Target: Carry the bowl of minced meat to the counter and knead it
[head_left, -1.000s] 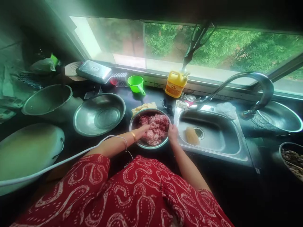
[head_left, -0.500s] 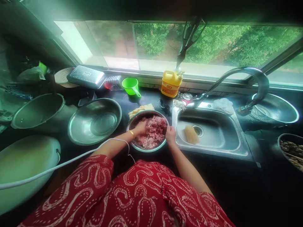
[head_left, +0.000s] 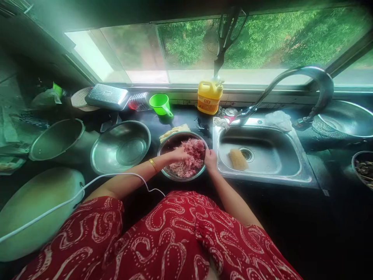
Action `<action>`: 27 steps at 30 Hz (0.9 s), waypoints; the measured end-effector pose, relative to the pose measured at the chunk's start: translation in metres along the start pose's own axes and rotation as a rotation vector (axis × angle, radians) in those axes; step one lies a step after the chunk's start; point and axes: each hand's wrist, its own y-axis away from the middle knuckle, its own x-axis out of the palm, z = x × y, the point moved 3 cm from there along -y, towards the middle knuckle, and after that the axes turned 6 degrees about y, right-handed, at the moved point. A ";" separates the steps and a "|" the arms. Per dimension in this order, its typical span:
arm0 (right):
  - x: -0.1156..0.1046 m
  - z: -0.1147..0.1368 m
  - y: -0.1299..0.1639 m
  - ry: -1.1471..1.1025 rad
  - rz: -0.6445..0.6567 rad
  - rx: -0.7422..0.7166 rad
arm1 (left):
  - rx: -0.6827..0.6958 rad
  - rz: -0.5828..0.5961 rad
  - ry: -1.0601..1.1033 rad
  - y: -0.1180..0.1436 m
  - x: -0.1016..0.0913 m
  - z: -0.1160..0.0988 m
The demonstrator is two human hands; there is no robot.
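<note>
A round steel bowl (head_left: pixel 171 142) of pink minced meat (head_left: pixel 188 157) stands on the dark worktop (head_left: pixel 192 120), just left of the steel sink (head_left: pixel 291 177). The left hand (head_left: pixel 178 154) is down in the meat on the bowl's left side, fingers curled into the mince; a gold bangle (head_left: pixel 152 164) sits on that wrist. The right hand (head_left: pixel 210 160) grips the bowl's right rim, closed around the edge. A pale yellow sponge (head_left: pixel 237 159) lies in the sink basin beside the drain. Left of the meat bowl sits a wide empty steel basin (head_left: pixel 121 146), and farther left a deep metal pot (head_left: pixel 56 139). Behind the bowl, near the window sill, stand a bright green plastic cup (head_left: pixel 160 104) and a yellow detergent bottle (head_left: pixel 209 97). A curved chrome tap (head_left: pixel 297 83) arches over the sink.
</note>
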 end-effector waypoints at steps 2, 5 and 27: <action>0.000 0.000 0.000 0.007 0.000 -0.009 | 0.009 0.023 -0.357 0.004 0.009 0.006; 0.000 0.000 0.000 0.020 0.011 -0.006 | -0.054 0.040 -0.741 -0.006 0.026 0.024; -0.001 0.001 0.000 0.048 0.005 -0.033 | 0.060 -0.203 -0.947 0.004 -0.056 0.004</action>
